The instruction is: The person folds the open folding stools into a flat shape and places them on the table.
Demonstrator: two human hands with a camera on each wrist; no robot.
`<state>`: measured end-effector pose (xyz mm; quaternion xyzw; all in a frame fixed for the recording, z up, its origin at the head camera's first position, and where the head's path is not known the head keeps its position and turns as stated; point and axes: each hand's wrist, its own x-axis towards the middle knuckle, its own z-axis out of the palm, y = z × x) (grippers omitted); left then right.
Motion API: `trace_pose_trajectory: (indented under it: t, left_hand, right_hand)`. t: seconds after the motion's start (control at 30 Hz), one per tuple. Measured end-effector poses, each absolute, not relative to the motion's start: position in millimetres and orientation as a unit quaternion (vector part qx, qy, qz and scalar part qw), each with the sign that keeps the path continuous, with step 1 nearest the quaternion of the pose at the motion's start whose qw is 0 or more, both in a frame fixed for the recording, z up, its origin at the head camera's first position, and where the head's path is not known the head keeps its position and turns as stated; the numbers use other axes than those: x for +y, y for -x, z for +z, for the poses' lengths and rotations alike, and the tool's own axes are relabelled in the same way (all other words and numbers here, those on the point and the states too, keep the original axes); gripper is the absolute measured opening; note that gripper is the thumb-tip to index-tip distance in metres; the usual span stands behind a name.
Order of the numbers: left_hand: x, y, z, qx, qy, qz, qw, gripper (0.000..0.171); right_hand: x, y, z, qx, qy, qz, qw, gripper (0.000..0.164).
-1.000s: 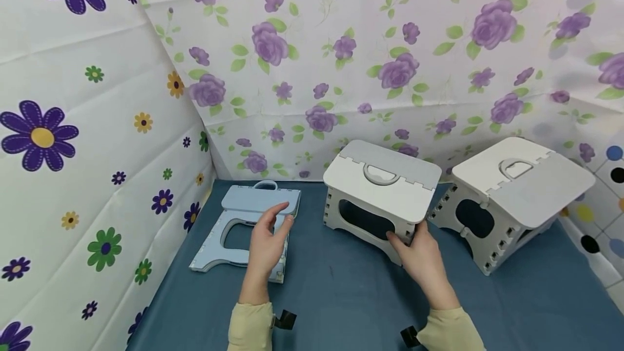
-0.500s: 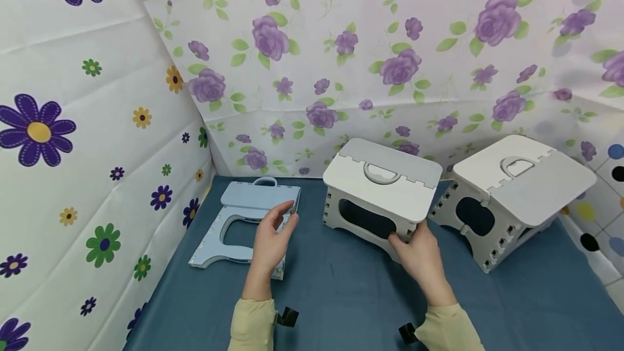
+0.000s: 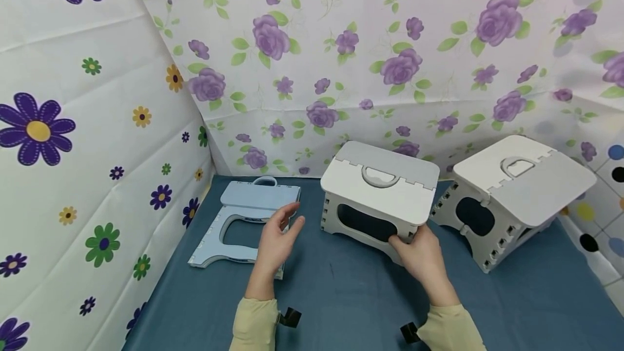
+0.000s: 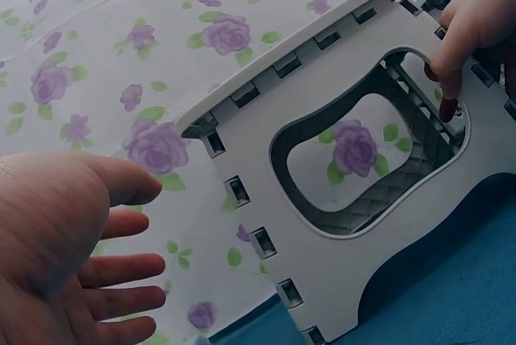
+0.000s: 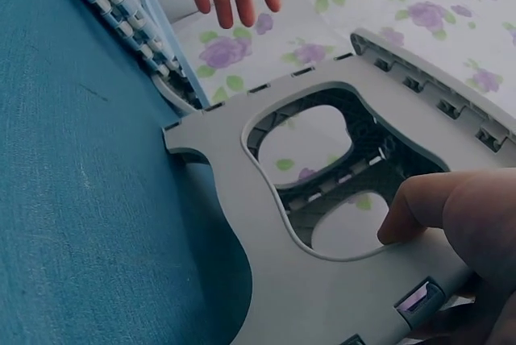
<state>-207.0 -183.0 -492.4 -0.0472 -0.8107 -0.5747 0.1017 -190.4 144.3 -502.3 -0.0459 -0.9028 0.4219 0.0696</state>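
My right hand point(image 3: 425, 259) grips the near right corner of an unfolded white folding step stool point(image 3: 361, 191). Its thumb sits in the opening of the leg panel, as the right wrist view also shows on the stool's panel point(image 5: 282, 297). The stool has a grey-and-white top with a carry handle in its middle. My left hand point(image 3: 275, 242) hangs with fingers spread, holding nothing, in front of a flat-folded light blue step stool point(image 3: 255, 195) and partly hiding it. In the left wrist view the left hand point(image 4: 72, 256) is apart from the white stool's side point(image 4: 250, 143).
A second unfolded white step stool point(image 3: 521, 183) stands at the right, close to the held one. All rest on a blue cloth surface point(image 3: 341, 307). Flower-patterned sheets point(image 3: 302, 69) hang behind and at the left, and a dotted sheet point(image 3: 604, 242) hangs at the right.
My left hand has moved a little to the right, away from the blue stool. The held white stool has shifted slightly left and turned a little; my right hand keeps its grip.
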Motion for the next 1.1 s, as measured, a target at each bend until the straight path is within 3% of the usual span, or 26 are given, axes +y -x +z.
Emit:
trace_pose_trajectory:
  t: [0.6,0.9,1.1]
  left_hand:
    - [-174.9,208.1,-498.5,-0.84,0.093,-0.534,-0.003,0.076]
    - [-177.2,205.1,-502.1,-0.835,0.16,-0.523,-0.056,0.065]
    - [-177.0,205.2,-506.7,-0.851,0.174,-0.487,-0.087,0.069]
  right_hand:
    - [147.1,190.3,-499.5,-0.9,0.007,0.434,0.031,0.062]
    - [147.9,191.9,-501.5,-0.905,-0.023,0.424,0.024,0.067]
    - [153.0,192.3,-502.0,-0.899,-0.04,0.436,-0.009,0.073]
